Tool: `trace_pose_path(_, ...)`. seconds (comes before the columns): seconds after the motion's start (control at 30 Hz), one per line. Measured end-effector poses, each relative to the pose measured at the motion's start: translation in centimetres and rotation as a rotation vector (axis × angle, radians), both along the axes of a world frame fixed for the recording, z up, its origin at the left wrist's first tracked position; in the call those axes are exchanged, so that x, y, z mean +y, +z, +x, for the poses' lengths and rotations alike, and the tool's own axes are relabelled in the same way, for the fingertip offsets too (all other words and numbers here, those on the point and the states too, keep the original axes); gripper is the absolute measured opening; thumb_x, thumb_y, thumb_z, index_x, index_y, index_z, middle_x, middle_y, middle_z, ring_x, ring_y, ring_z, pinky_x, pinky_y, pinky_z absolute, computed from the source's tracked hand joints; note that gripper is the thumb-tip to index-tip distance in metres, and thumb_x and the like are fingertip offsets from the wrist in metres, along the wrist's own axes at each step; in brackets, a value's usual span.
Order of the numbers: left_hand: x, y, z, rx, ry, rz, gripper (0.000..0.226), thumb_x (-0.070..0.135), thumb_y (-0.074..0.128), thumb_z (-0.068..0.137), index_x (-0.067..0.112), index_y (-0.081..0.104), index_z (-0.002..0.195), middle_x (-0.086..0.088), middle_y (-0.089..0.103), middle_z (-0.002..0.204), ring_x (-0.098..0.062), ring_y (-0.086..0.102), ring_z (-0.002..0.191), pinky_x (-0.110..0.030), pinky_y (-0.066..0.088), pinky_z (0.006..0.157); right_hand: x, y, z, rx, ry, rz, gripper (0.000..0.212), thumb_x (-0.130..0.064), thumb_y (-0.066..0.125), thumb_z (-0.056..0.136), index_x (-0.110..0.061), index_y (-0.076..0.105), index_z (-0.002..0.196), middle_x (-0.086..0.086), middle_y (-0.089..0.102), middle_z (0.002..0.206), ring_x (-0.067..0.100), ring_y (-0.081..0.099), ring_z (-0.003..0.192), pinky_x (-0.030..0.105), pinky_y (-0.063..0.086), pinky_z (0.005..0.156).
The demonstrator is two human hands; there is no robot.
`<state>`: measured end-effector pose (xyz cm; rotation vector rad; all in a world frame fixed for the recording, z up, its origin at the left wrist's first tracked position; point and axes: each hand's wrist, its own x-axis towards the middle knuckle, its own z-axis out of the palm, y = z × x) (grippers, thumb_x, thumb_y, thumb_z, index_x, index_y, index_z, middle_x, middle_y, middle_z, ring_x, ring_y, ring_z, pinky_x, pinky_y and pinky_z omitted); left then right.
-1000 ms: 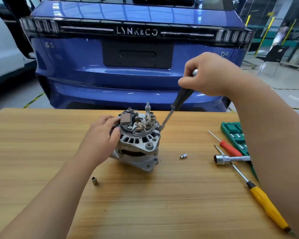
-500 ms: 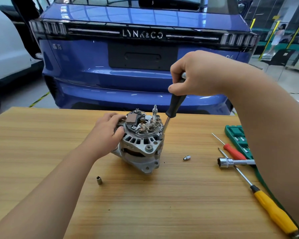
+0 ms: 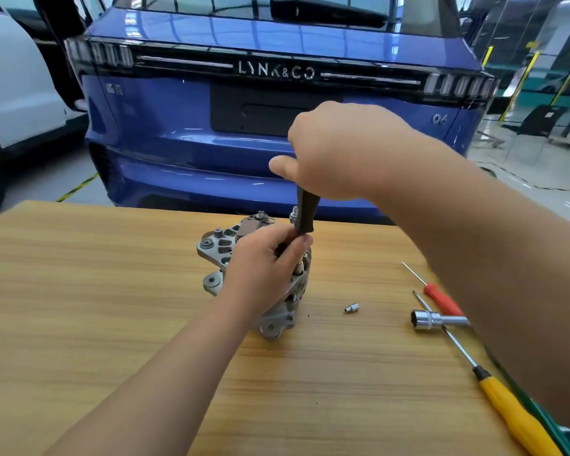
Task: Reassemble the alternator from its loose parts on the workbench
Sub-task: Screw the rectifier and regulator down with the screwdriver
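Observation:
A grey metal alternator [image 3: 216, 255] stands on the wooden workbench [image 3: 79, 307], its finned rear housing facing up. My right hand [image 3: 339, 149] grips the black handle of a screwdriver [image 3: 306, 212] from above; the tool stands nearly upright over the alternator's right side. My left hand [image 3: 260, 271] lies over the alternator's top, its fingers curled around the screwdriver's lower shaft. The tip and the part it meets are hidden under my left hand.
A small silver socket bit [image 3: 352, 307] lies right of the alternator. Further right lie a red-handled screwdriver [image 3: 441, 299], a chrome socket wrench [image 3: 436, 319] and a yellow-handled screwdriver [image 3: 510, 413]. A blue car [image 3: 178, 126] stands behind the bench.
My left hand moved from the alternator's left side onto its top and took hold of the screwdriver shaft. The screwdriver swung upright. The alternator now shows a different side.

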<state>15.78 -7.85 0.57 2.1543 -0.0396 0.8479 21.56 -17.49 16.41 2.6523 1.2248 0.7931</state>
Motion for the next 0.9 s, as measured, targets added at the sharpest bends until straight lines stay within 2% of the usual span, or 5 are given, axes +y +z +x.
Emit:
trace_pose_path(0.17,0.7,0.4,0.1,-0.03,-0.051,0.131,0.014,0.022,0.058,0.096,0.015,0.069,0.093,0.007,0.062,0.068,-0.006,0.054,0.073,-0.014,0.04,0.06,-2.1,0.5,0.8,-0.12,0.478,-0.123,0.047,-0.053,0.036,0.093,-0.015,0.051,0.072,-0.003,0.044,0.061,0.028,0.037,0.053,0.031,0.026,0.05)
trace_pose_path(0.53,1.0,-0.2,-0.9,0.095,-0.069,-0.03,0.018,0.046,0.054,0.086,0.033,0.058,0.074,0.009,0.062,0.065,-0.009,0.059,0.061,-0.018,0.046,0.051,0.5,-0.5,-0.8,0.101,-0.137,0.111,0.023,-0.021,0.045,0.09,-0.018,0.042,0.067,0.002,0.041,0.067,0.023,0.038,0.055,0.03,0.023,0.048)
trace_pose_path(0.63,1.1,-0.3,-1.0,0.092,-0.06,0.002,0.011,0.043,0.06,0.086,0.035,0.06,0.093,0.017,0.062,0.095,0.0,0.056,0.091,-0.013,0.044,0.077,-0.5,-0.9,-0.3,-0.065,0.216,0.054,0.042,-0.05,0.037,0.095,-0.018,0.045,0.069,-0.003,0.042,0.059,0.024,0.04,0.052,0.028,0.022,0.05)
trace_pose_path(0.73,1.5,-0.6,-0.9,0.071,-0.084,0.348,0.053,0.055,0.062,0.074,0.026,0.055,0.118,0.016,0.051,0.118,0.006,0.032,0.117,-0.018,0.018,0.111,-1.3,-0.3,-0.3,-0.112,0.415,-0.032,0.042,-0.054,0.034,0.092,-0.021,0.038,0.066,-0.005,0.04,0.055,0.026,0.039,0.055,0.029,0.022,0.053)
trace_pose_path(0.9,0.5,-1.5,-0.5,0.136,0.063,0.583,0.06,0.046,0.071,0.071,0.018,0.054,0.121,0.007,0.059,0.118,-0.012,0.048,0.118,-0.022,0.013,0.113,-1.0,0.0,1.1,0.007,0.329,-0.033,0.043,-0.047,0.04,0.096,-0.021,0.036,0.061,-0.006,0.039,0.055,0.014,0.037,0.054,0.029,0.022,0.049)
